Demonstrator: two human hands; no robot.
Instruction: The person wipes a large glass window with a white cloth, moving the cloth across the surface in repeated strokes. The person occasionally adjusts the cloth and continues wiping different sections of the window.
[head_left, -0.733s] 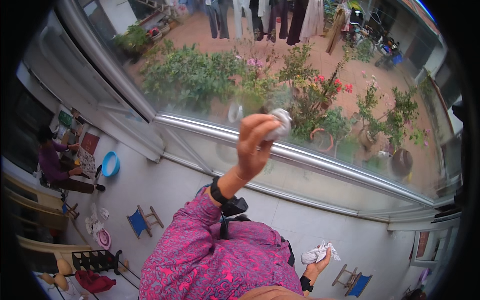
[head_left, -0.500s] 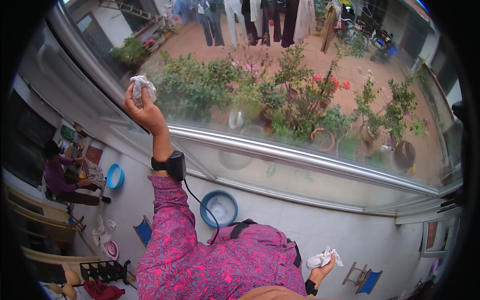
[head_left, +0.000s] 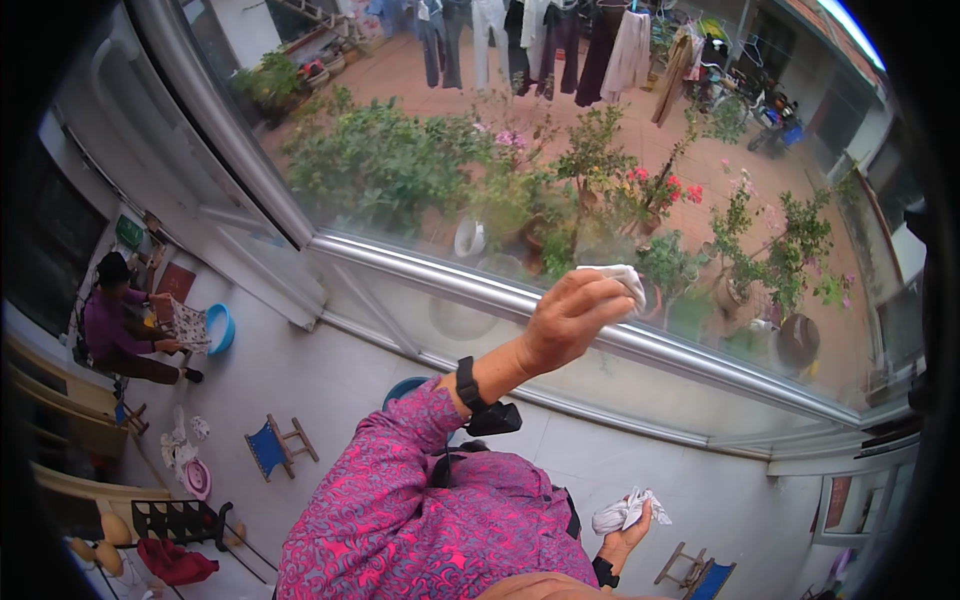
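My left hand (head_left: 570,318) is closed on a folded white cloth (head_left: 630,284). It presses the cloth to the glass of the large window (head_left: 400,190), just above the silver lower frame bar (head_left: 430,268). Low on the right, my right hand (head_left: 626,541) grips a second, crumpled white cloth (head_left: 622,512), held off the glass near my side. A dark band with a black box (head_left: 494,418) sits on my left wrist.
A blue basin (head_left: 404,391) stands on the floor, partly behind my left arm. Folding stools with blue seats (head_left: 267,448) flank me. At far left a seated person (head_left: 118,320) handles patterned fabric beside a light blue basin (head_left: 221,328). Potted plants (head_left: 590,150) and hanging laundry (head_left: 490,45) show beyond the glass.
My left hand has swept from the upper left of the pane down and right to the lower frame bar, cloth still in it. My right hand keeps its cloth, staying low.
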